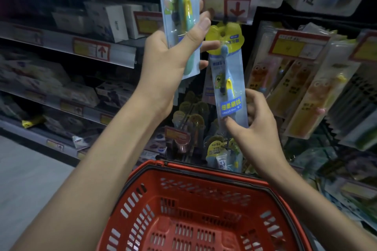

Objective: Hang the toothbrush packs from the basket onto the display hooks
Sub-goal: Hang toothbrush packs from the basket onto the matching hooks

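My left hand (173, 57) grips a clear pack with a green and yellow toothbrush (179, 6), held upright at the top centre. Just right of it, a blue toothbrush pack (226, 79) with a yellow header hangs from a display hook (230, 18) under a red-arrow price tag. My right hand (255, 126) pinches the bottom end of that hanging pack. The red basket (204, 173) sits below both hands, and no packs show on its floor.
More toothbrush packs (302, 96) hang in rows on hooks at the right. Shelves of boxed goods (81, 51) run along the left with red price tags. More packs hang low behind the basket (222, 155). Grey floor lies at the lower left.
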`<state>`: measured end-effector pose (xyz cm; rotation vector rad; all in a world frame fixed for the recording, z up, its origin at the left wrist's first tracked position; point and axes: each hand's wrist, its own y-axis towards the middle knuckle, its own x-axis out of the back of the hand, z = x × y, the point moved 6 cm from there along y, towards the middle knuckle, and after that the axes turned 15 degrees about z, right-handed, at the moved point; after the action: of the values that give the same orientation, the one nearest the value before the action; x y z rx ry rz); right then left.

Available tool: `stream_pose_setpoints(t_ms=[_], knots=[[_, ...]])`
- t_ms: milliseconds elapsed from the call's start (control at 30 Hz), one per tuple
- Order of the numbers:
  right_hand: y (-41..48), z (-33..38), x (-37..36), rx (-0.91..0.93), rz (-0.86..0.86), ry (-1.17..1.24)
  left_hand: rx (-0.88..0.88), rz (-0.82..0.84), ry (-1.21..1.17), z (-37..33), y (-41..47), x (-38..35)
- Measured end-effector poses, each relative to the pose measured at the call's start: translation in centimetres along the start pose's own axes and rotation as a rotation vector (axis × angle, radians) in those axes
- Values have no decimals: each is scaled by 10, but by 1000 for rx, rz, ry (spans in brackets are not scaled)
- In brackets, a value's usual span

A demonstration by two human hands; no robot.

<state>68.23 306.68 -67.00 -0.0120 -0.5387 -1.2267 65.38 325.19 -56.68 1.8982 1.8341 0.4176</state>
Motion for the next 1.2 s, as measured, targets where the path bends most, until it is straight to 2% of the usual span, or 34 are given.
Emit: stream_pose_setpoints(t_ms=[200, 367, 633, 800, 933, 1067, 1200], knots=[[-4, -5, -5, -24, 31, 9, 11, -3, -1, 1, 2, 1], [5, -12, -6, -42, 31, 122, 13, -1, 7, 1, 4, 1], [14, -25, -19, -79, 12, 98, 28, 3, -3, 1, 2, -2], [16, -41, -23, -216, 94, -107, 28, 21, 11, -1, 0, -3], [12, -54, -34, -292, 254, -346, 42, 25, 8, 0, -2, -5], [6, -43, -33, -265, 269, -367, 48, 23, -14, -2, -3, -6], [5, -15, -22, -128, 133, -253, 68, 19, -42, -2, -4, -4]])
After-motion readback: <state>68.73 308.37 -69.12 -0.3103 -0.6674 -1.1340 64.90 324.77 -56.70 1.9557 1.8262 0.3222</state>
